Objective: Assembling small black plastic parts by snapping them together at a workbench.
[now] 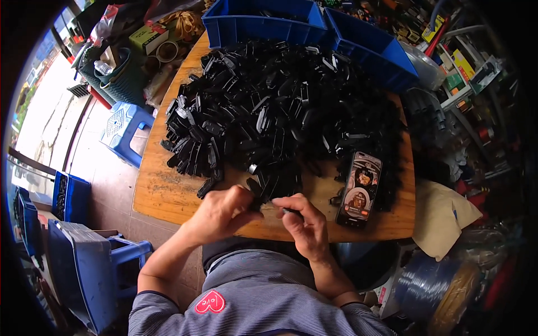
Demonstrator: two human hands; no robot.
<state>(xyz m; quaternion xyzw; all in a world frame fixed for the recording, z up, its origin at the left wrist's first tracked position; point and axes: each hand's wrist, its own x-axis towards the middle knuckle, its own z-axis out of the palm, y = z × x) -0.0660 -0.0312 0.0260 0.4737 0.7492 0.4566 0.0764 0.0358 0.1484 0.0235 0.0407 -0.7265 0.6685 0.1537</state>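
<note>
At the brown wooden worktop, the right hand pinches a small dark piece; whether the left hand grips, I cannot tell. Heaped black plastic parts stand before blue rectangular bins.

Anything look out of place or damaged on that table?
Yes, a phone with a lit screen sits against the heap of black parts, right of the right hand, unlike the parts around it. The wooden tabletop also has dark scuffs toward its left.
</note>
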